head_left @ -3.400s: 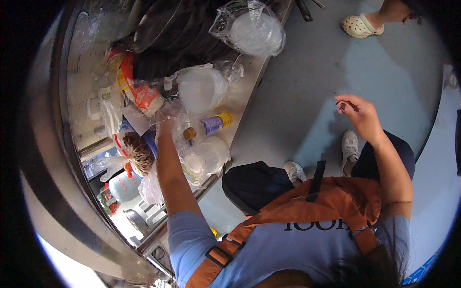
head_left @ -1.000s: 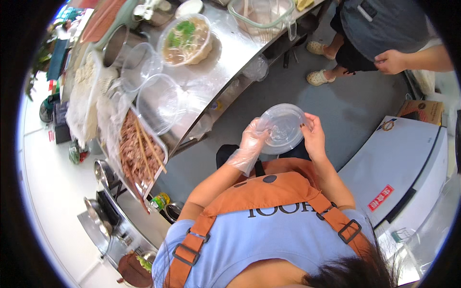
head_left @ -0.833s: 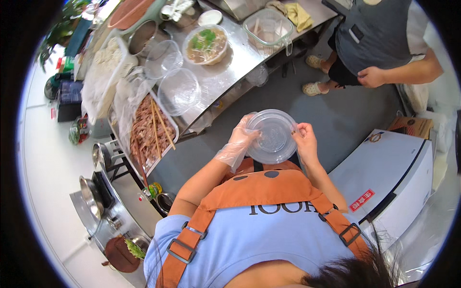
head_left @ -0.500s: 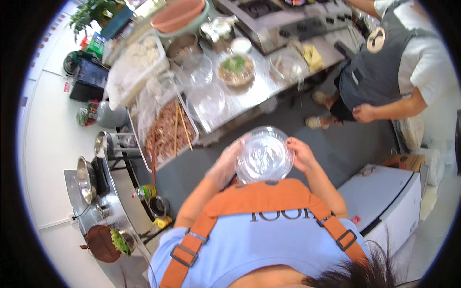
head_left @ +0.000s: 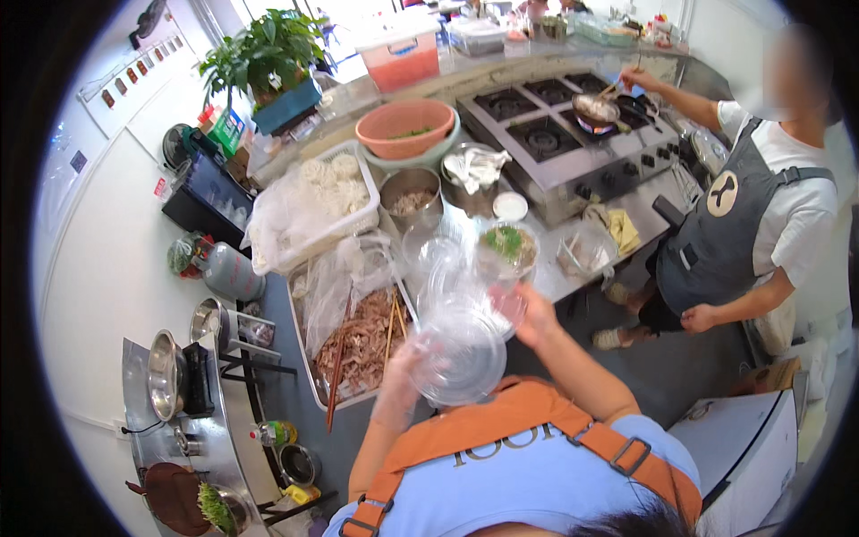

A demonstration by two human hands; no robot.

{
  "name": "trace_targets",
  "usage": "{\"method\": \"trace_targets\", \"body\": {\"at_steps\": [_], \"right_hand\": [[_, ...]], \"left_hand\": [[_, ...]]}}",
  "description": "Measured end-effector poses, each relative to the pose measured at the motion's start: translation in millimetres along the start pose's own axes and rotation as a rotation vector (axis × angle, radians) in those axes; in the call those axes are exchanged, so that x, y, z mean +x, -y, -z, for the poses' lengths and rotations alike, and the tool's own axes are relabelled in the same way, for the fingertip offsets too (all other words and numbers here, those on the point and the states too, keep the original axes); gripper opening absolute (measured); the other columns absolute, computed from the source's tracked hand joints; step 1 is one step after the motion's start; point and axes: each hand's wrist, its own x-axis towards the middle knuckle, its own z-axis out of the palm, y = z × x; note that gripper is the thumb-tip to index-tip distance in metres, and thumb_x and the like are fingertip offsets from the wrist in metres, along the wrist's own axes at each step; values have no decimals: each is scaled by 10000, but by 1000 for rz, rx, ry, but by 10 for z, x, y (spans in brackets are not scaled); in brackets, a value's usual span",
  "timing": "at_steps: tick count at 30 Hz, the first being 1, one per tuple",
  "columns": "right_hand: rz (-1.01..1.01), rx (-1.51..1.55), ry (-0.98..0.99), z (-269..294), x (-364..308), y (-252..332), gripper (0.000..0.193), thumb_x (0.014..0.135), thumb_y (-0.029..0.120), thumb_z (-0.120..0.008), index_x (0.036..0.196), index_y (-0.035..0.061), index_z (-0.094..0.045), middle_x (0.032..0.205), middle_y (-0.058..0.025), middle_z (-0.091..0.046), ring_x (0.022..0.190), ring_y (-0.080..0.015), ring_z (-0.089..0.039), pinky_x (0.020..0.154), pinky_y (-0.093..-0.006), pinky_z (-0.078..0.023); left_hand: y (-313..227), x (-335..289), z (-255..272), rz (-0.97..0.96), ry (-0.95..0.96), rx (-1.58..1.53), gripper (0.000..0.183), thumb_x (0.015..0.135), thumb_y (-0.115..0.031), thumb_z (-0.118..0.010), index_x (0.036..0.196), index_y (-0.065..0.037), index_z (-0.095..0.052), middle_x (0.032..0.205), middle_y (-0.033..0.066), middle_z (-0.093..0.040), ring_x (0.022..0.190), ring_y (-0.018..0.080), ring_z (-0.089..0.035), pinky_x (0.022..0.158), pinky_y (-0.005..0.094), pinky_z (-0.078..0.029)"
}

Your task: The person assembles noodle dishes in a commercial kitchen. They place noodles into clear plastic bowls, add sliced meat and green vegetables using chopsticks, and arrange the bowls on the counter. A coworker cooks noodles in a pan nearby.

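My left hand (head_left: 398, 383), in a thin clear glove, grips the left rim of a round clear plastic bowl (head_left: 461, 360) held tilted in front of my chest. Farther out, over the table's front edge, my right hand (head_left: 534, 318) is closed at the side of a second clear plastic piece (head_left: 476, 309), seemingly another bowl. Motion blurs the fingers there, and their tips show reddish through the plastic. Just beyond stands a filled bowl topped with chopped greens (head_left: 506, 243). To its left are clear bowls (head_left: 431, 251) on the steel table.
Left of my hands lie a tray of sliced meat (head_left: 362, 353) with chopsticks and a bin of white noodles (head_left: 344, 192). A steel pot (head_left: 412, 199) and a stove (head_left: 546, 134) stand beyond. A co-worker (head_left: 743, 215) stirs a pan at right; a white appliance (head_left: 747, 438) is nearby.
My view has swung up toward the stove. My hands have drawn apart: the right has gone outward toward the table with a clear piece, while the left keeps a bowl near me.
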Motion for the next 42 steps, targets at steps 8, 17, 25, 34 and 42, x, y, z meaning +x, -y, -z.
{"method": "trace_targets", "body": {"at_steps": [8, 17, 25, 34, 42], "right_hand": [[1131, -1157, -138, 111, 863, 1107, 147, 841, 62, -467, 983, 35, -494, 981, -131, -600, 881, -235, -599, 774, -326, -472], [1181, -2015, 385, 623, 1345, 485, 220, 740, 96, -518, 957, 56, -517, 1005, -120, -601, 1003, -275, -556, 898, -400, -397], [1233, -1995, 441, 758, 1305, 272, 163, 736, 122, -544, 880, 46, -532, 967, -81, -599, 1014, -235, -553, 889, -388, -398], [1213, -1952, 475, 918, 1250, 220, 185, 743, 126, -566, 914, 52, -563, 1005, -74, -590, 1047, -243, -526, 907, -399, -378], [1073, -1739, 366, 869, 934, 405, 280, 724, 74, -592, 1000, 37, -566, 1027, -128, -583, 1043, -307, -511, 893, -400, -393]], "left_hand": [[-352, -367, 666, -250, -301, -227, 526, 876, -270, -501, 1321, -59, -315, 1262, 157, -440, 1047, 342, -508, 772, 478, -502], [5, -334, 388, -289, -360, -331, 520, 890, -265, -478, 1331, -63, -288, 1270, 165, -423, 1083, 344, -484, 839, 502, -466], [136, -61, 18, -272, -332, -253, 552, 867, -292, -529, 1314, -58, -304, 1233, 162, -451, 1017, 337, -521, 724, 453, -517], [195, 17, 30, -242, -483, -177, 515, 869, -270, -523, 1294, -54, -327, 1229, 164, -459, 983, 335, -542, 680, 430, -529], [-30, 94, 341, -716, -787, 353, 304, 823, -67, -537, 1116, 13, -524, 1049, 130, -585, 961, 221, -558, 775, 353, -482]]}}
